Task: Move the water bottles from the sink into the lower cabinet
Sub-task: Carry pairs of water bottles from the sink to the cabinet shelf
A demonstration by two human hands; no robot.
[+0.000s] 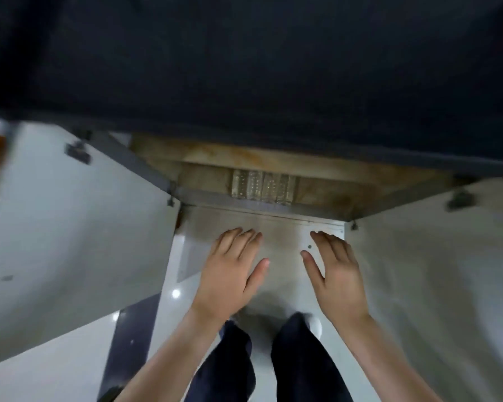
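Head view: the lower cabinet [331,169] stands open under the dark counter [244,68], whose edge overhangs it and hides most of the inside. What shows of the inside is a worn, brownish wooden floor and back. On that floor, roughly in the middle of the cabinet's opening and close to its front lip, a row of clear water bottles [263,187] stands side by side, touching one another. The picture is too soft to count them surely. Nothing else can be made out inside the cabinet.

The cabinet's left door [70,227] and right door [433,271] are both swung wide, their pale inner faces turned up to the camera, each with a dark hinge [77,152] near the cabinet frame.

Both hands hang in front of the cabinet, below its front lip and between the two doors. The left hand [230,274] is flat, back upward, its fingers [238,242] straight and close together, thumb out to the side; it holds nothing. The right hand [337,277] is the same, its fingers [328,245] straight and slightly spread, also with nothing in it. The bottles lie beyond both sets of fingertips, apart from them, across the cabinet's lip and about midway between the two hands.

Below the hands, in front of the cabinet, are dark trouser legs [302,367], a white shoe [314,324] and the glossy pale floor [55,372].
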